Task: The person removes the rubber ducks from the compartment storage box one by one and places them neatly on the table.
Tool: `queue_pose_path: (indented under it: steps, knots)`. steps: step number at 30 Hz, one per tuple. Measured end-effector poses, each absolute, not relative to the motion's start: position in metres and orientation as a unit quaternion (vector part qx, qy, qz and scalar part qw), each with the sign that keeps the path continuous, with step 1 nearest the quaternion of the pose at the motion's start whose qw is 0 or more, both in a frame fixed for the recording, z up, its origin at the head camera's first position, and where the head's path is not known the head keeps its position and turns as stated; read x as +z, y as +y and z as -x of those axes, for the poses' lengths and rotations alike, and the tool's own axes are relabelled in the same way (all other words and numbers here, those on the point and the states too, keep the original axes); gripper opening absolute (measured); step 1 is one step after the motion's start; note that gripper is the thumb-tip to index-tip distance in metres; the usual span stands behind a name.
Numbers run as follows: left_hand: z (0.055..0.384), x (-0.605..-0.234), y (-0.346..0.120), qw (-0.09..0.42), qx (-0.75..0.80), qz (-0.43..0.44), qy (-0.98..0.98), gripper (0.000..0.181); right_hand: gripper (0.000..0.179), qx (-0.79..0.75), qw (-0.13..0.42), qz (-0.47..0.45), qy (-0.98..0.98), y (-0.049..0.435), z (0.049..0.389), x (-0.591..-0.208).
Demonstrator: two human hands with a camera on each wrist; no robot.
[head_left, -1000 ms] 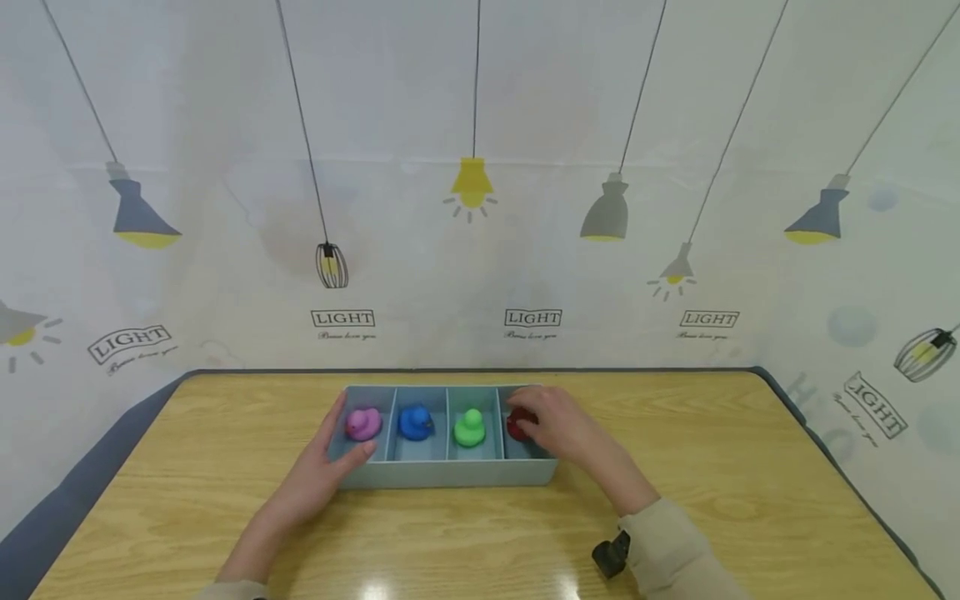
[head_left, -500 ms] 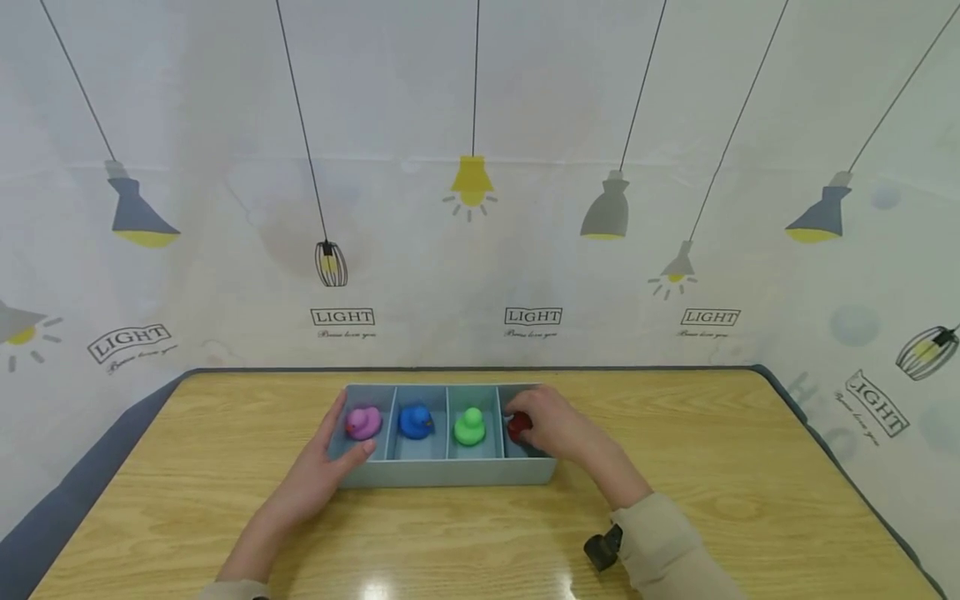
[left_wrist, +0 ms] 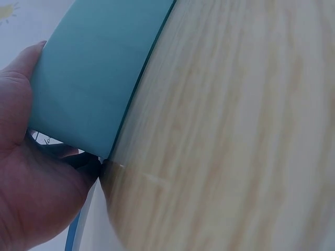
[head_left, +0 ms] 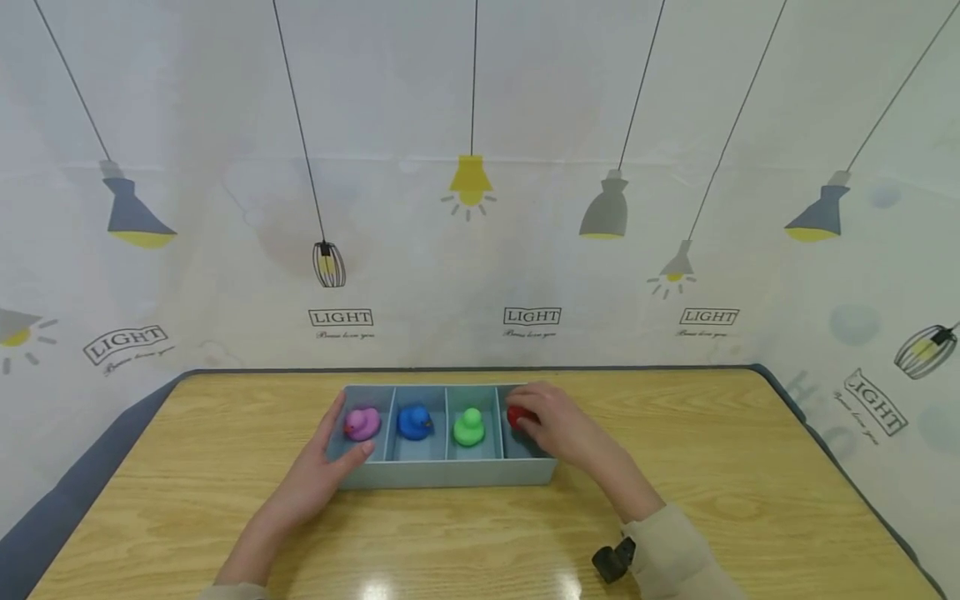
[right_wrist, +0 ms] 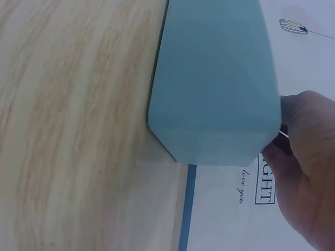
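Note:
A light blue-grey divided box [head_left: 450,474] sits on the table, its compartments in a row. From left to right they hold a pink rubber duck [head_left: 363,424], a blue rubber duck [head_left: 414,423], a green rubber duck [head_left: 469,428] and a red rubber duck [head_left: 517,416]. My left hand [head_left: 309,477] holds the box's left end, thumb over the front rim and fingers along the side. Inside the rightmost compartment, my right hand [head_left: 564,427] pinches the red duck, hiding part of it. Both wrist views show the box's outer wall [left_wrist: 99,68], with the ducks out of sight.
The wooden table [head_left: 450,542] extends around the box on every side. Behind it and at both sides hangs a pale cloth [head_left: 405,250] printed with lamps. A small black device [head_left: 613,560] is at the right sleeve [head_left: 675,550].
The right hand's fingers have shifted on the red duck, which now sits slightly farther back in its compartment. The left hand and the box stay in place.

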State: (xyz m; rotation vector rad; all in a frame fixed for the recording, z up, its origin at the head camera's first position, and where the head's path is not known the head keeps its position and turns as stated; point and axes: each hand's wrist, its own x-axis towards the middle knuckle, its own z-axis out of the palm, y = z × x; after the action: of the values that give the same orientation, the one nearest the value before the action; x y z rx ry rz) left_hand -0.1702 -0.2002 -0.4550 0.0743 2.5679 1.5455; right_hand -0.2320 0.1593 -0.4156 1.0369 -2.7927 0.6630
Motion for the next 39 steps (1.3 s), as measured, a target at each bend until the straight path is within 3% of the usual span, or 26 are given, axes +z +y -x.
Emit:
queue_pose_path:
  steps: [11, 23, 39]
  knots:
    - [0.171, -0.455, -0.201, 0.064, 0.512, -0.030, 0.856, 0.090, 0.035, 0.307, 0.094, -0.274, -0.907, 0.172, 0.218, -0.399]
    - [0.170, -0.455, -0.201, 0.064, 0.518, -0.023, 0.853, 0.089, 0.036, 0.302, 0.117, -0.249, -0.913, 0.199, 0.215, -0.400]
    - [0.171, -0.457, -0.200, 0.070, 0.515, -0.020, 0.854, 0.088, 0.040, 0.297, 0.002, -0.229, -0.927, 0.233, 0.222, -0.433]
